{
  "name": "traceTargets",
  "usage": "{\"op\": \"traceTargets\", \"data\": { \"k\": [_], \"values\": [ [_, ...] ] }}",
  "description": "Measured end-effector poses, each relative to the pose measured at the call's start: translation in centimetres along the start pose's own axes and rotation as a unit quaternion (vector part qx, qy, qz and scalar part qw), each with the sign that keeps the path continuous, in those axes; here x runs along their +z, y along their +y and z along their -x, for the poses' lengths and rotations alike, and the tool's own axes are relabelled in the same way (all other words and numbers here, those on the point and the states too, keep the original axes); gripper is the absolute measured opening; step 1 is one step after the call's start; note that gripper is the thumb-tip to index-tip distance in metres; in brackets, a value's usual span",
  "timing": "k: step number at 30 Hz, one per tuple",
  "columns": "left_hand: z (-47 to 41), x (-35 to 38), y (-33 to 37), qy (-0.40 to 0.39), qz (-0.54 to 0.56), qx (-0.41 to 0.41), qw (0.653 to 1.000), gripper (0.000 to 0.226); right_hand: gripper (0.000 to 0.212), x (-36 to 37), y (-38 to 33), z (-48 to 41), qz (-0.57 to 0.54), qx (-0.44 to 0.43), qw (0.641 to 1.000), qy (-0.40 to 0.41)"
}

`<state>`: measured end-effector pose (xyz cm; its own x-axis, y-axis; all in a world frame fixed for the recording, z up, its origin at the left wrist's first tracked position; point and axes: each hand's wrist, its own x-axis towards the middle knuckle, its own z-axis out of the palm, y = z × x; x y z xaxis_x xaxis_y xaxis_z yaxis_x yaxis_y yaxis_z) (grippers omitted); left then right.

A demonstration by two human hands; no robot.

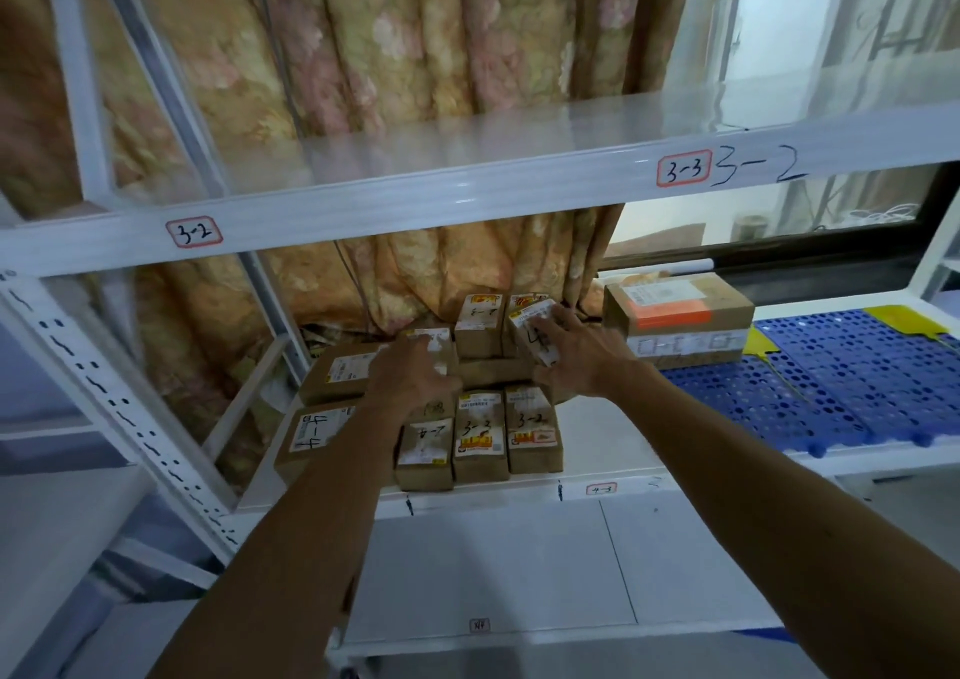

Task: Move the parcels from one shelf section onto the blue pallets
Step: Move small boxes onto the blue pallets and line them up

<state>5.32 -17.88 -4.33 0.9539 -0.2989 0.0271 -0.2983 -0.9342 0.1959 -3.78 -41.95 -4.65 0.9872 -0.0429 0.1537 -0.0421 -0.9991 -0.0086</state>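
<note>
Several small brown parcels with white labels lie in rows on the white shelf point(613, 434). My left hand point(410, 377) reaches over the middle row and lies on a brown parcel point(434, 343) there. My right hand point(574, 353) grips a tilted small parcel point(535, 327) in the back row, fingers over its label. Front-row parcels marked 3-3 point(480, 436) and 3-2 point(534, 434) sit untouched. The blue perforated pallets point(831, 382) lie to the right on the same shelf level, and a larger cardboard box point(680, 309) with an orange stripe stands on their far left end.
An upper white shelf point(467, 195) labelled 3-2 and 3-3 hangs over the parcels. A patterned curtain point(415, 54) hangs behind. A perforated white upright point(119, 397) stands at left. Below is another white shelf point(493, 569). A window is at back right.
</note>
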Motion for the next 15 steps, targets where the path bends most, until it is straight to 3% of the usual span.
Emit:
{"op": "traceTargets", "data": {
  "k": [4, 7, 15],
  "values": [
    [0.3, -0.7, 1.5, 0.009, 0.011, -0.008, 1.000, 0.100, 0.083, -0.7, 1.6, 0.4, -0.013, 0.001, 1.000, 0.008],
    [1.5, -1.0, 3.1, 0.021, -0.005, 0.021, 1.000, 0.095, 0.088, -1.3, 2.7, 1.4, -0.021, -0.001, 1.000, -0.001],
    [5.9, -1.3, 8.1, 0.080, -0.021, 0.091, 0.992, 0.088, 0.080, -2.0, 5.2, 7.7, -0.011, 0.033, 0.999, 0.017]
  ]
}}
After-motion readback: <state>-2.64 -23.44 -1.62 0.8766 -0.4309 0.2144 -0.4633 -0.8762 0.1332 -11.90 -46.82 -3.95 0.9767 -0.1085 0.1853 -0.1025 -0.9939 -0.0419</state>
